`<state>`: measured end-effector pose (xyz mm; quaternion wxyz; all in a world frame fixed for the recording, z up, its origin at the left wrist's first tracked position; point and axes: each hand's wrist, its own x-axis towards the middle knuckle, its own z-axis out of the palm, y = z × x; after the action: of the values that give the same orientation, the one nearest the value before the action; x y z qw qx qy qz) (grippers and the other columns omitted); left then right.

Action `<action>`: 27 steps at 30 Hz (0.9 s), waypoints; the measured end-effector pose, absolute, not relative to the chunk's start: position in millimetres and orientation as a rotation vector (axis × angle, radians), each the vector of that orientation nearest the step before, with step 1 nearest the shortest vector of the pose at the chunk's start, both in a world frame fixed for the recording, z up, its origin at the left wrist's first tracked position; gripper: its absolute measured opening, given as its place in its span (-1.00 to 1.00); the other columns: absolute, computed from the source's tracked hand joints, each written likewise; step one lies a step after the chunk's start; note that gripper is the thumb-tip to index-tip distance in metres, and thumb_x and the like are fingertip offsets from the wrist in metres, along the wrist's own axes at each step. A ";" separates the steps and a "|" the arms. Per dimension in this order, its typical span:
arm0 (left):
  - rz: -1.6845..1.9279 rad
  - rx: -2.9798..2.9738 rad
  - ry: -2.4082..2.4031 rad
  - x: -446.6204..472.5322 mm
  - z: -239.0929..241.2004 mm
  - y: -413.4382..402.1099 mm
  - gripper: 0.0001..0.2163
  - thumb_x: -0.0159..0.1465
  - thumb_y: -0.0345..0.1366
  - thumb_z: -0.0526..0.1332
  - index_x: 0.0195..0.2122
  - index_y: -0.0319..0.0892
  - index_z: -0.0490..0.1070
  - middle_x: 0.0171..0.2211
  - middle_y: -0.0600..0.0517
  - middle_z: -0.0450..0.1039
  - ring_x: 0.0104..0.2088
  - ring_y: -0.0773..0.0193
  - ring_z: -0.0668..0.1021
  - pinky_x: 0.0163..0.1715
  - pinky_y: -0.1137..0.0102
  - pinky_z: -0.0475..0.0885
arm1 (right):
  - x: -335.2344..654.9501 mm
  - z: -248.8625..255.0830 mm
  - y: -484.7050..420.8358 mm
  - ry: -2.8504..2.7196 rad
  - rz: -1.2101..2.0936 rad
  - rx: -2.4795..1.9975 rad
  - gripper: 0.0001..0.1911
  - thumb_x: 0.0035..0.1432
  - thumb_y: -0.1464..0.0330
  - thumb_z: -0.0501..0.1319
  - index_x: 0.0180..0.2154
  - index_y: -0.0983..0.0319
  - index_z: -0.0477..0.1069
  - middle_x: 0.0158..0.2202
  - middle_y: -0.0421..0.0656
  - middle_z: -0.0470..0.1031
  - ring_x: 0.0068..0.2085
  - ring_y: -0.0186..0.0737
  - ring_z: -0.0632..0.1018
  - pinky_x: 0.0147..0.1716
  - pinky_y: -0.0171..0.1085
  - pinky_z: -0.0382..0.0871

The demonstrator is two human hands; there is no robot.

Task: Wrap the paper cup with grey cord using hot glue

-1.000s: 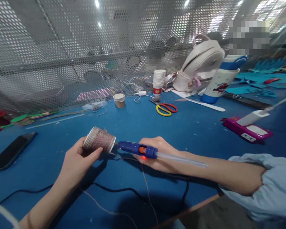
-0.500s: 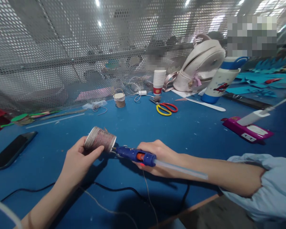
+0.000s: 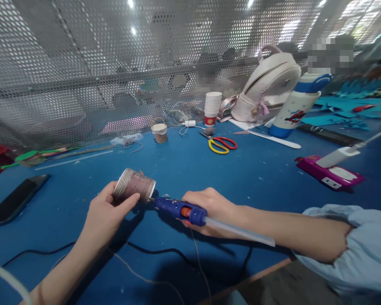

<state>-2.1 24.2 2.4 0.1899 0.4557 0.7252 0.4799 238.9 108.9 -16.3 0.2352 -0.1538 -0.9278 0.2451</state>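
My left hand (image 3: pixel 106 212) is closed round a cup wound with brownish string (image 3: pixel 133 185), held on its side just above the blue table (image 3: pixel 184 169). My right hand (image 3: pixel 211 207) grips a blue glue gun (image 3: pixel 178 208); its nozzle touches the cup's rim at the right. A clear glue stick (image 3: pixel 238 231) juts out of the gun's back along my forearm. The gun's black cord (image 3: pixel 165 253) trails over the table toward me.
Yellow and red scissors (image 3: pixel 221 144), a stack of paper cups (image 3: pixel 212 108), a small string-wrapped cup (image 3: pixel 160 132) and a pink backpack (image 3: pixel 266 87) lie behind. A bottle (image 3: pixel 294 106) and a pink power strip (image 3: pixel 330 174) stand at right, a phone (image 3: pixel 14 200) at left. Mesh wall behind.
The gun's tip has dropped and swung slightly toward the cup's lower rim, its back end tilting down. The cup has hardly moved.
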 end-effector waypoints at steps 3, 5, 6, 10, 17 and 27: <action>1.364 1.285 2.029 -4.3 -0.1 25.1 -0.76 -0.01 -0.10 0.37 -0.37 -0.08 0.48 -0.56 0.13 0.48 -0.50 0.26 0.46 -0.46 0.39 0.34 | 240.5 -11.7 110.3 -2.508 0.730 -0.419 -0.92 0.18 0.37 0.24 -0.29 0.26 0.40 -0.42 -0.14 0.54 -0.48 -0.33 0.49 -0.48 -0.38 0.27; 1.376 1.287 2.020 -5.8 -1.3 25.7 -0.77 -0.02 -0.11 0.37 -0.38 -0.08 0.47 -0.56 0.12 0.48 -0.50 0.26 0.46 -0.46 0.39 0.34 | 241.8 -8.1 111.1 -2.491 0.765 -0.439 -0.94 0.20 0.38 0.22 -0.32 0.25 0.39 -0.43 -0.15 0.54 -0.49 -0.34 0.48 -0.46 -0.39 0.29; 1.382 1.287 2.015 -6.3 -1.5 25.8 -0.77 -0.02 -0.12 0.37 -0.38 -0.08 0.47 -0.56 0.12 0.48 -0.50 0.25 0.46 -0.46 0.39 0.34 | 242.3 -6.7 111.3 -2.488 0.778 -0.452 -0.94 0.20 0.38 0.21 -0.33 0.24 0.38 -0.43 -0.16 0.54 -0.49 -0.34 0.48 -0.46 -0.39 0.29; 1.376 1.287 2.015 -6.3 -0.9 25.6 -0.76 -0.01 -0.11 0.37 -0.37 -0.09 0.47 -0.56 0.13 0.48 -0.50 0.25 0.47 -0.46 0.38 0.35 | 241.3 -7.2 110.0 -2.511 0.768 -0.450 -0.93 0.20 0.37 0.23 -0.32 0.23 0.37 -0.42 -0.15 0.54 -0.48 -0.33 0.50 -0.46 -0.39 0.30; 1.357 1.268 2.022 -5.0 -0.2 24.2 -0.74 -0.02 -0.09 0.37 -0.36 -0.08 0.48 -0.56 0.13 0.48 -0.50 0.25 0.47 -0.45 0.38 0.36 | 235.4 -16.0 106.8 -2.595 0.662 -0.464 -0.87 0.15 0.37 0.30 -0.27 0.24 0.39 -0.41 -0.15 0.55 -0.46 -0.30 0.51 -0.48 -0.38 0.26; 1.408 1.281 1.978 -11.0 -6.2 25.2 -0.78 0.00 -0.14 0.40 -0.35 -0.07 0.49 -0.53 0.12 0.49 -0.46 0.23 0.50 -0.40 0.37 0.40 | 240.9 -6.2 110.7 -2.469 0.792 -0.438 -0.94 0.19 0.38 0.23 -0.33 0.24 0.40 -0.44 -0.17 0.54 -0.50 -0.35 0.48 -0.46 -0.39 0.30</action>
<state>-11.0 25.2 -6.2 0.1968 0.4576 0.7064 0.5029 240.9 110.7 -6.2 0.2533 -0.1612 -0.9083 0.2912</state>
